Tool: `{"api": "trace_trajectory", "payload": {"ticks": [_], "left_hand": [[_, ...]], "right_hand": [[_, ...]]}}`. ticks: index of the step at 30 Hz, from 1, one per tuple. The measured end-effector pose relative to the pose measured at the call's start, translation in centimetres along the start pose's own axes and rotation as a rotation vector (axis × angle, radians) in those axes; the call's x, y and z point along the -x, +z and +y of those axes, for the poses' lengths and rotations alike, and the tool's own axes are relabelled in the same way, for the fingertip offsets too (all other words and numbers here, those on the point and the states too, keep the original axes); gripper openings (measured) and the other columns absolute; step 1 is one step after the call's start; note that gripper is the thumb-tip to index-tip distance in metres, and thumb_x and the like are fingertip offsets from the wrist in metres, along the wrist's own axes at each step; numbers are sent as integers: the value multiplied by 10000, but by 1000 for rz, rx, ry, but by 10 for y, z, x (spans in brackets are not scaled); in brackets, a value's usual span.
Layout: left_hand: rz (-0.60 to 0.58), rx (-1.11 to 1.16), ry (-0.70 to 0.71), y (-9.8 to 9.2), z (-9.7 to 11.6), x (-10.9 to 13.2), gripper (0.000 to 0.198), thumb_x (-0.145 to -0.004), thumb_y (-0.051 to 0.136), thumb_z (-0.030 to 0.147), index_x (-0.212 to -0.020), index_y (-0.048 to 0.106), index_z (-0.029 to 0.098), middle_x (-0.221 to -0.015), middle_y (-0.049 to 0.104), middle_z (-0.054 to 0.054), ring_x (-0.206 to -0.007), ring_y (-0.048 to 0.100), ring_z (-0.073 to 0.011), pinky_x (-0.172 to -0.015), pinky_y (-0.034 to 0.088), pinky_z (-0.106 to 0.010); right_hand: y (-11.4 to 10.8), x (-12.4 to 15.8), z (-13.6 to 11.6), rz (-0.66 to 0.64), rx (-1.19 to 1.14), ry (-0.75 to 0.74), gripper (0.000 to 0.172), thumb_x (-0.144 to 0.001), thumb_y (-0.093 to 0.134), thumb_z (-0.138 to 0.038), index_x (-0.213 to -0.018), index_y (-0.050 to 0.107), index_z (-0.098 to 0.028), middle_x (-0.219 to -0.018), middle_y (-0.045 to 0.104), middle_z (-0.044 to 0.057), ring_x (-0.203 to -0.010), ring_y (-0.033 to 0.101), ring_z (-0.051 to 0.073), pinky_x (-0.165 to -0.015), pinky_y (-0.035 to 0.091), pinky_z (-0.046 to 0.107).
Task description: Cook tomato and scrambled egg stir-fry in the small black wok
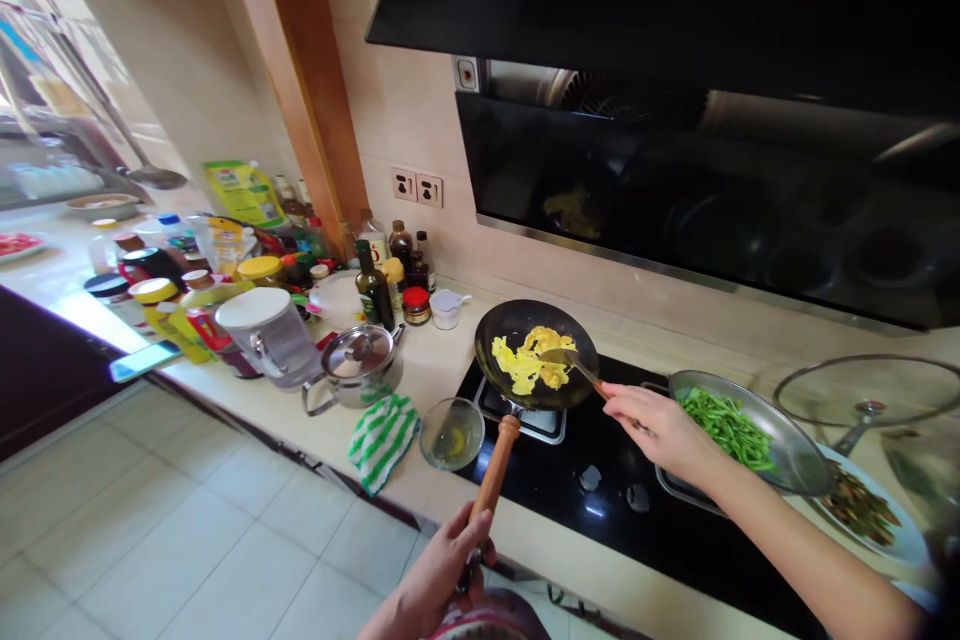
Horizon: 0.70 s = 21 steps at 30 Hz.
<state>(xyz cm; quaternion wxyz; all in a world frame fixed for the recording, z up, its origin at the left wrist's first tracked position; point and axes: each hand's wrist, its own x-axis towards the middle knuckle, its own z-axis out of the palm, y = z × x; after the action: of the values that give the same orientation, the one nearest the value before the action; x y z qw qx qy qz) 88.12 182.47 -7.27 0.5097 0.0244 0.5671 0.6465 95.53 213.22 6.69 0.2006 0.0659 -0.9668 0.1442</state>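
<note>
left fingers (478, 526) wrap the pan handle (495, 470); right fingers (621, 400) clasp a spatula (559, 357).

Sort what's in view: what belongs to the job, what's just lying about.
In the job: black pan, left hand on handle; yellow egg; spatula in right hand; probably glass bowl, yellowish residue inside.

Lying about: striped cloth; lidded pot; white-lidded pitcher; red-lidded jar.

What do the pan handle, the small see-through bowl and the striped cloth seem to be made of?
Pan handle: probably wood with a smooth sheen, going by its warm brown colour. Small bowl: likely glass, clear and glossy with a pale rim, though plastic is possible. Striped cloth: soft, matte fabric, judging by its rumpled shape; the fibre can't be told.
</note>
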Motion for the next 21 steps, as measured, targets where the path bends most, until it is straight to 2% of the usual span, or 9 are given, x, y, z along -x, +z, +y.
{"api": "trace_trajectory", "payload": {"ticks": [3, 5, 9, 11, 13, 15, 19, 21], "left_hand": [[1, -2, 11, 0, -1, -2, 690, -673, 614, 733, -1091, 490, 198, -703, 587, 39, -327, 432, -39, -314, 165, -182], [10, 2, 16, 0, -4, -3, 702, -683, 609, 730, -1128, 482, 202, -704, 590, 38, -329, 435, -43, -315, 175, -182], [29, 5, 41, -1, -8, -5, 633, -732, 595, 692, -1102, 481, 192, -718, 595, 27, -336, 441, -41, -310, 171, -173], [26, 8, 48, 0, -8, -4, 615, -740, 588, 688, -1085, 479, 191, -712, 592, 29, -333, 442, -40, -305, 173, -169], [18, 10, 40, 0, -7, -4, 610, -739, 592, 686, -1081, 480, 194, -709, 593, 31, -333, 449, -41, -304, 185, -166], [11, 14, 27, -1, -5, -4, 608, -729, 607, 682, -1071, 486, 194, -711, 596, 31, -334, 454, -42, -303, 194, -164], [4, 25, 10, -2, -5, -5, 608, -741, 610, 662, -1108, 476, 196, -709, 607, 31, -337, 472, -50, -292, 230, -155], [6, 27, 3, -3, -6, -6, 617, -746, 602, 664, -1125, 466, 198, -704, 612, 32, -334, 478, -52, -286, 242, -150]], "right_hand": [[4, -18, 17, 130, -93, 86, 181, -889, 540, -244, -925, 717, -238, -1152, 709, 73, -995, 696, 217, -893, 572, 374], [17, -33, 21, 151, -137, 82, 179, -889, 544, -250, -922, 719, -232, -1179, 696, 81, -1037, 682, 226, -931, 551, 396], [44, -60, 22, 35, -140, -30, 238, -892, 485, -175, -927, 718, -212, -1240, 662, 115, -1178, 603, 238, -988, 505, 420], [43, -63, 21, -76, -127, -90, 258, -894, 463, -149, -907, 714, -207, -1225, 669, 121, -1195, 590, 227, -981, 508, 400], [25, -56, 19, -208, -117, -146, 274, -895, 451, -133, -891, 712, -217, -1235, 666, 107, -1198, 587, 214, -972, 514, 375], [-5, -42, 13, -307, -103, -159, 281, -896, 454, -128, -911, 712, -240, -1280, 643, 77, -1202, 584, 208, -967, 518, 359], [-70, -11, -8, -381, -31, -99, 280, -873, 496, -127, -992, 706, -269, -1358, 588, 50, -1229, 564, 240, -976, 516, 370], [-86, 0, -20, -409, -1, -82, 269, -867, 507, -131, -988, 705, -265, -1371, 576, 58, -1235, 558, 254, -966, 524, 365]]}}
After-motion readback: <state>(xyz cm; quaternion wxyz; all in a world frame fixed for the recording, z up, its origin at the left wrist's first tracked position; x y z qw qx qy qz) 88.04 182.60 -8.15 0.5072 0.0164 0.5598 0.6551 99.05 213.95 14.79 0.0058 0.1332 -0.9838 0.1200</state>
